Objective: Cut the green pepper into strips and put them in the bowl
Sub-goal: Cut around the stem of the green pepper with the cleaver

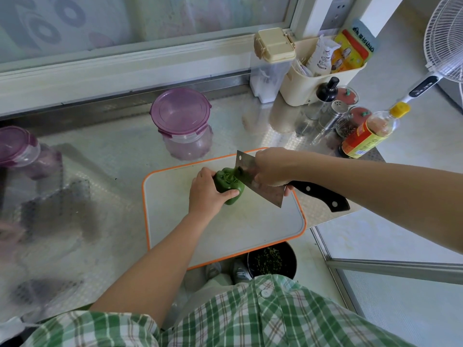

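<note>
A whole green pepper [229,186] lies on the white cutting board [225,229] with an orange rim, its stem end turned up toward me. My left hand [206,194] grips the pepper from the left, thumb along its near side. My right hand [271,167] holds a cleaver [260,184] by the top of the blade, where it meets the black handle [320,194]. The blade tilts down and its front corner touches the pepper near the stem. No bowl for the strips is visible on the counter.
A purple-lidded clear container [183,123] stands behind the board, another [22,151] at far left. Sauce bottle [370,134], shakers [330,113] and a cream holder [318,76] crowd the back right. A dark bin [271,260] sits on the floor below the board's near edge.
</note>
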